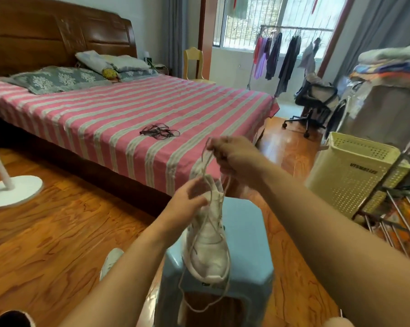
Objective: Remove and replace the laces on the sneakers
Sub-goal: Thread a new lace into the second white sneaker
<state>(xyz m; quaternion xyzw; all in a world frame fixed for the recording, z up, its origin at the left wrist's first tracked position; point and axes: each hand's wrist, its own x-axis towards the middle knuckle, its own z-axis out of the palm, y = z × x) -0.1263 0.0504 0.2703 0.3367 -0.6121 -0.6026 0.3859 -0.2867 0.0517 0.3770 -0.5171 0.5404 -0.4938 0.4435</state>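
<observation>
The left hand [187, 201] grips the collar end of a white sneaker [207, 237], fingers curled round its upper edge, and holds it in the air with the toe pointing down toward the camera. The right hand [234, 159] is raised above and just beyond the sneaker, fingers closed in a pinch on a white lace [205, 159]. The lace runs down from that hand to the sneaker's top, passes along the shoe's front, and its loose part hangs in a long loop below the toe.

Under the sneaker stands a light-blue stool [249, 232], the shoe held above its seat; whether the two touch cannot be told. To the left of the stool, low on the wooden floor [57, 232], part of a second white sneaker [110, 260] shows beside the left forearm.

Beyond the hands is a bed [105, 109] with a pink and white striped cover. A tangle of dark laces [159, 132] lies on it near the foot end, well apart from both hands. A cream basket [350, 171] stands on the floor to the right, with a metal rack [397, 208] just beside it. A white fan base [12, 187] rests on the floor at the far left.
</observation>
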